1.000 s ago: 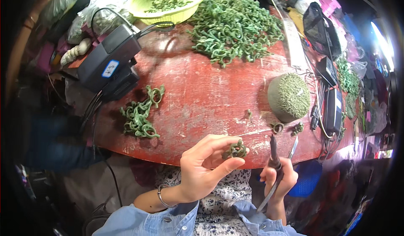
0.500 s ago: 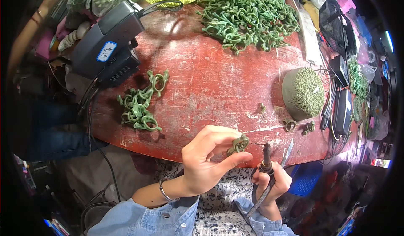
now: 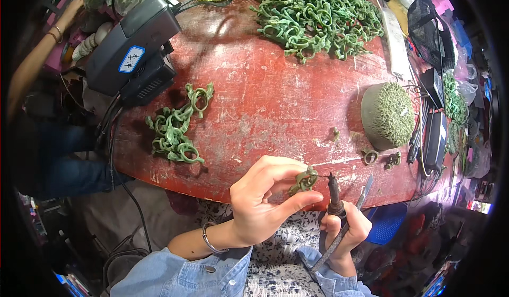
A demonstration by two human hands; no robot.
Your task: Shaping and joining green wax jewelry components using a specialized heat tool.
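Between the thumb and fingers of my left hand (image 3: 265, 201) is a small green wax-like ring (image 3: 306, 181) with an ornate top, held just above the table's near edge. My right hand (image 3: 348, 227) is closed around a heated pen (image 3: 334, 193), like a soldering iron, with a dark tip and a grey cord. Its thin bent wire reaches left to the ring; I cannot tell whether it touches. A slim pointed blade tool (image 3: 365, 191) also sticks up from my right hand.
The red worn table (image 3: 254, 111) carries a large heap of green rings (image 3: 318, 16), a small ring cluster (image 3: 175, 127), loose rings (image 3: 369, 156) and a round, rough-topped block (image 3: 389, 116). A black device (image 3: 135, 48) stands left. Beyond it is another person's arm (image 3: 40, 53).
Both my hands keep their grips, and the wire stays by the ring. The ring and pen have turned slightly. The whole view has shifted a little, and the other person's arm has moved lower.
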